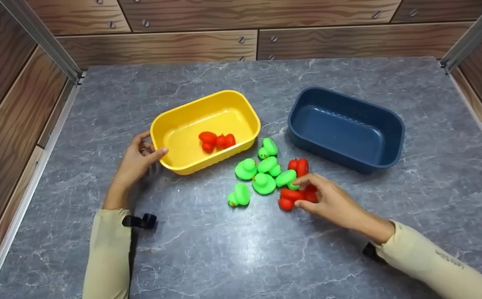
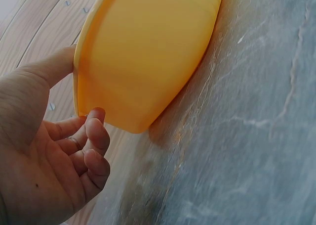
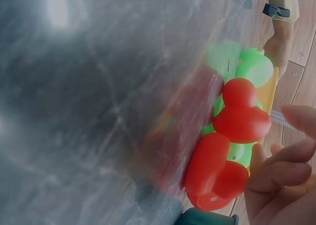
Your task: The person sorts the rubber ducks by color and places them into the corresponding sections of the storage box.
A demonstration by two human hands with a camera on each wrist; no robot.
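Observation:
My left hand (image 1: 135, 160) pinches the near-left end of a yellow plastic bin (image 1: 164, 118), thumb over the rim and fingers outside, as the left wrist view also shows. Two red rubber ducks (image 1: 208, 140) lie inside that bin. Over more red rubber ducks (image 1: 287, 200) on the table hovers my right hand (image 1: 334, 203), thumb and forefinger spread apart. In the right wrist view its fingertips are right beside a red duck (image 3: 210, 165), not closed round it. Several green rubber ducks (image 1: 264, 183) sit in a cluster to the left of the right hand.
A dark blue bin (image 1: 340, 135) with nothing in it stands at the back right. The grey marbled tabletop (image 1: 207, 257) is bordered by wood-patterned panels (image 1: 162, 47) at the back and sides.

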